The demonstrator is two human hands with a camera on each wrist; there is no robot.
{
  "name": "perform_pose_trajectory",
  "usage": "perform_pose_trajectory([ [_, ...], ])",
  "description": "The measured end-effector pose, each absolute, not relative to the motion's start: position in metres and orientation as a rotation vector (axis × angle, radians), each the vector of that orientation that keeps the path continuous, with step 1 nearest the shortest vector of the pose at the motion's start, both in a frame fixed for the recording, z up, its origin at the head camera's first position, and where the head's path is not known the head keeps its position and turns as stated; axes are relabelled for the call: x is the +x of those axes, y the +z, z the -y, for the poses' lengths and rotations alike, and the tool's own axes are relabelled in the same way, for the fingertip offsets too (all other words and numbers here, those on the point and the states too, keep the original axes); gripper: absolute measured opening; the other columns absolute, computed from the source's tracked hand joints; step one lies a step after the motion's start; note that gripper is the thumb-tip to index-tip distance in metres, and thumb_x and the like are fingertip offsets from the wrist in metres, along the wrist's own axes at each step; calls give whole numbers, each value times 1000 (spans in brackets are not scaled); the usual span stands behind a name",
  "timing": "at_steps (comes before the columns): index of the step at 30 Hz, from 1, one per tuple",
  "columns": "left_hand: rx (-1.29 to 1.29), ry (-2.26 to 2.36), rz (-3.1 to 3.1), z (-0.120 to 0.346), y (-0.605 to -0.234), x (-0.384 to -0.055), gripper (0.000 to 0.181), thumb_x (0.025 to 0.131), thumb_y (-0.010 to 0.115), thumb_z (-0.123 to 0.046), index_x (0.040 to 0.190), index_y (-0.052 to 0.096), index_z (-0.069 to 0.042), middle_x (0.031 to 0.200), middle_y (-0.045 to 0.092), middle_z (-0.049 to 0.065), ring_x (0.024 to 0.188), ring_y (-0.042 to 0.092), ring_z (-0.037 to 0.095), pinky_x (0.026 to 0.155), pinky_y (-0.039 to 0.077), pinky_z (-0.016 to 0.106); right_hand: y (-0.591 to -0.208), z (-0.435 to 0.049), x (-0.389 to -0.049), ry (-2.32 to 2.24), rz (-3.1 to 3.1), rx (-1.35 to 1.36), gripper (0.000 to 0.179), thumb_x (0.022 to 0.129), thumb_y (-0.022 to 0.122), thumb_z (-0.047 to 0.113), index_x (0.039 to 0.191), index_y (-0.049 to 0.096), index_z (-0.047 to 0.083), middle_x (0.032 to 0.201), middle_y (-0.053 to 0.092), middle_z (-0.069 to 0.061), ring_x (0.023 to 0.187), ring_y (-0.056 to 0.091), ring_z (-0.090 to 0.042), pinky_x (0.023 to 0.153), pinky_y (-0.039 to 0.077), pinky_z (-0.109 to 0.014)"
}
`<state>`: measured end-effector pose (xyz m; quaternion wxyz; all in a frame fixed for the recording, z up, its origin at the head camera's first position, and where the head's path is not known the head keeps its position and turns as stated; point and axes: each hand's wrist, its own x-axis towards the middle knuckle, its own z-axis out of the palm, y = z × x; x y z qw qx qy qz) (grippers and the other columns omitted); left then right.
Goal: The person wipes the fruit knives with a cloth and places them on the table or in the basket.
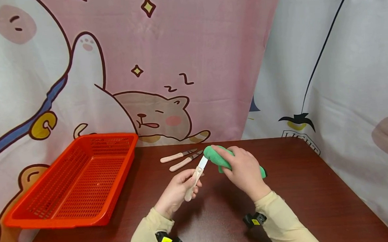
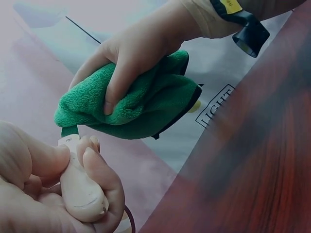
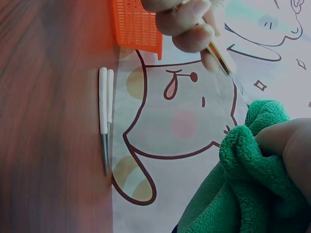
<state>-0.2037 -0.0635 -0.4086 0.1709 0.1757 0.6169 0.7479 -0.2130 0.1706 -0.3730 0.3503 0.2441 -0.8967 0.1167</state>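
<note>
My left hand (image 1: 178,189) grips the pale handle of a small knife (image 1: 194,185), its blade angled up and to the right. A green cloth (image 1: 215,157) is held in my right hand (image 1: 244,169) and wraps over the far part of that blade. In the left wrist view only a short stretch of blade shows between the handle (image 2: 83,189) and the cloth (image 2: 131,104). Two more knives (image 1: 180,164) with pale handles lie side by side on the table, just beyond my left hand; their blades point right and away.
An orange plastic basket (image 1: 114,198) with perforated walls stands on the left of the dark brown table (image 1: 303,203). Behind the table hangs a printed curtain (image 1: 210,61) with cartoon animals, and a white one (image 1: 349,72) runs along the right side.
</note>
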Motion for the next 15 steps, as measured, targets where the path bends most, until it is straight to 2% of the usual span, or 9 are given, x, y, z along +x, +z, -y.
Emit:
perform_pose_trajectory([
  [8, 508, 2110, -1759, 64, -407, -203, 33, 103, 48, -5, 127, 47, 19, 85, 58, 7, 66, 52, 11, 58, 47, 22, -369, -178, -213, 322, 2350, 578, 74, 74, 83, 11, 140, 56, 29, 99, 64, -13, 81, 61, -29, 70, 52, -47],
  [15, 533, 2117, -1757, 66, -406, -204, 28, 103, 50, -6, 122, 53, 14, 84, 58, 7, 65, 52, 11, 58, 48, 22, -363, -186, -212, 354, 2345, 517, 75, 73, 85, 10, 140, 56, 30, 100, 65, -13, 80, 62, -31, 65, 52, -47],
])
